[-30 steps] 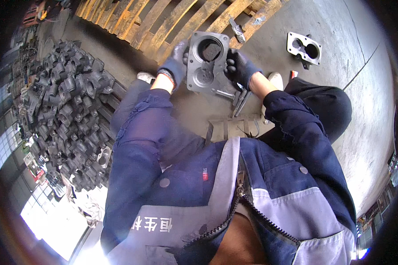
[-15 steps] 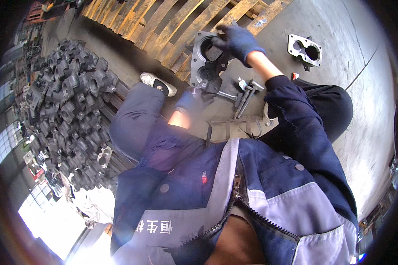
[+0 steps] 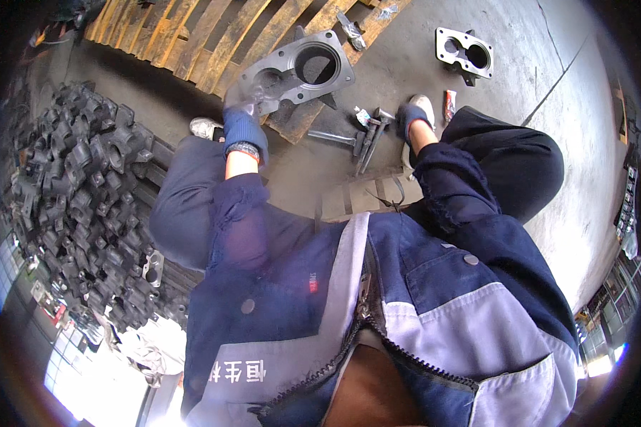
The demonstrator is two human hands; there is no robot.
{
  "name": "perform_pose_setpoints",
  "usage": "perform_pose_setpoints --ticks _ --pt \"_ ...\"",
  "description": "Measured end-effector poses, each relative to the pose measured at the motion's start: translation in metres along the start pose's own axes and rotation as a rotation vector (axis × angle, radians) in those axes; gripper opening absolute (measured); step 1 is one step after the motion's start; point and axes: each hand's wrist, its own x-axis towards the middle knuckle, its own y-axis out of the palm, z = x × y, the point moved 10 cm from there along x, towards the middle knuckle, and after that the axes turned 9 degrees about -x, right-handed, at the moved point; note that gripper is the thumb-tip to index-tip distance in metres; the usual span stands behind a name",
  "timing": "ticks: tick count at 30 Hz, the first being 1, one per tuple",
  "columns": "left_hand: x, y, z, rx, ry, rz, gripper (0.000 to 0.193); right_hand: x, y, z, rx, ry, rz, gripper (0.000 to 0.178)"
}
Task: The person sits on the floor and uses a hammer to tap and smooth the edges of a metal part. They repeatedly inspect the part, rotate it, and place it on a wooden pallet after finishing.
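My left hand, in a blue knit glove, is closed on the near left end of a grey metal casting. The casting has a flat flange with two round openings and bolt holes, and lies slanted by the pallet's near edge. Its fingers are partly blurred. My right hand, gloved too, is away from the casting, beside my white right shoe; its fingers are hidden. Between the hands, hammers lie on the floor, one with its handle pointing left.
A wooden pallet stands ahead, with a small metal piece on it. Another two-hole casting lies on the floor at the far right. A red-and-white tube is by my right knee. Dark castings are heaped at the left.
The casting has turned and shifted left, with my left hand at its end. My right hand has left it and come back near my right shoe. The whole view has shifted slightly.
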Motion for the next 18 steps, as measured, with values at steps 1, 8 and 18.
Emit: perform_pose_setpoints --ticks 1,8,18 --pt "-0.01 0.001 0.003 0.108 0.001 -0.008 0.026 0.012 0.035 -0.007 -0.487 -0.092 0.059 0.043" --pt "-0.066 -0.03 0.02 0.399 -0.055 -0.089 0.029 0.003 0.101 0.043 0.201 0.05 0.21 0.049" --pt "-0.014 0.023 0.011 0.285 -0.019 0.015 0.033 0.193 0.304 -0.11 0.972 0.292 0.051 0.04"
